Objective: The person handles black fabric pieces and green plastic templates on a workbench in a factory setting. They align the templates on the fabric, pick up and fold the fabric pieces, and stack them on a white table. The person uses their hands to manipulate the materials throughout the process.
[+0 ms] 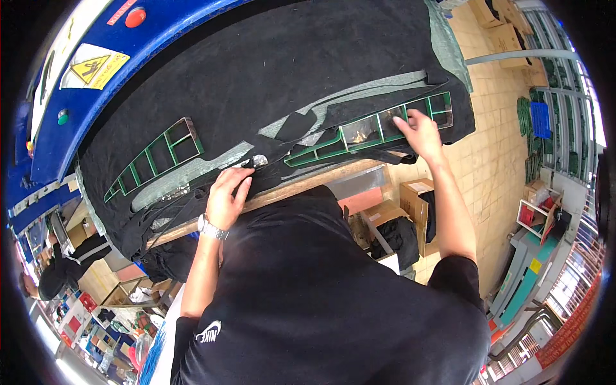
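Observation:
My right hand (420,135) pinches a crosspiece of a long, tapering green metal cutting die (383,128), thumb and fingers on either side of it. This die lies on black fabric (276,64) near the table's front edge. My left hand (228,196) is closed at the edge of the cloth, its fingertips and thumb on a loose black fabric strip (263,172). A small shiny round piece (259,160) sits just beyond those fingertips. Farther left, a second green cutting die (155,159) of similar shape rests flat on the cloth, untouched.
A wooden rail (308,186) runs along the near edge. Pale green worn sheet shows through gaps between black scraps. A blue machine beam (141,48) with a red button curves over the far left. Below stand cardboard boxes (416,199); another person (58,273) is at far left.

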Action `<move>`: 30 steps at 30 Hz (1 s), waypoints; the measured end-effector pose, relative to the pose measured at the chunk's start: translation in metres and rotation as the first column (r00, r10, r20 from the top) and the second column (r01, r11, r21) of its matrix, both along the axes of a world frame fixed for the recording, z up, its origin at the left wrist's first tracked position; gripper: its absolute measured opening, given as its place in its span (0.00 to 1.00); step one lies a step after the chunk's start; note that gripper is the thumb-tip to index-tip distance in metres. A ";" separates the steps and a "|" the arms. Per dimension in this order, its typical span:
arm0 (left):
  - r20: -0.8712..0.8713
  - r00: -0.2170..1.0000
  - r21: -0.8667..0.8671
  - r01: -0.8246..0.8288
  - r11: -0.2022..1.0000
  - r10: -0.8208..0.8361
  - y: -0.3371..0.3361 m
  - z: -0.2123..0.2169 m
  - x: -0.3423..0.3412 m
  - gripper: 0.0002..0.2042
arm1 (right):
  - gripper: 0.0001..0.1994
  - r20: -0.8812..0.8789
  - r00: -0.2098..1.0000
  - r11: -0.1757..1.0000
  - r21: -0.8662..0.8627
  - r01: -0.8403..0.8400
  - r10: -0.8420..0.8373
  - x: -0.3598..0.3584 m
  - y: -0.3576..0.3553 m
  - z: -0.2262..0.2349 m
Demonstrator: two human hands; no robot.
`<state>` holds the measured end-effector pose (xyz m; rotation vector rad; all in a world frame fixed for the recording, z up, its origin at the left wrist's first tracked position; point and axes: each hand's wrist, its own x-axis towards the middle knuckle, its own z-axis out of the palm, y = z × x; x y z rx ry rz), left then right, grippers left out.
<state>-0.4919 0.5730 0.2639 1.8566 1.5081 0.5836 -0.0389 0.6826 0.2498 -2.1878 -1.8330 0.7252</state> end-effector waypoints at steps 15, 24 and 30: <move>0.016 0.999 0.049 -0.038 0.998 0.037 0.013 -0.020 0.007 0.09 | 0.13 -0.039 0.988 0.967 0.201 0.155 -0.151 0.076 -0.060 0.072; -0.021 0.999 -0.010 0.031 0.999 -0.031 0.015 -0.028 0.014 0.14 | 0.13 -0.404 0.909 0.981 0.109 0.161 -0.104 -0.018 0.023 0.070; -0.003 1.000 -0.047 0.005 0.999 -0.005 -0.010 -0.022 0.007 0.13 | 0.13 -0.348 0.928 0.990 0.077 -0.115 0.135 -0.053 0.103 0.019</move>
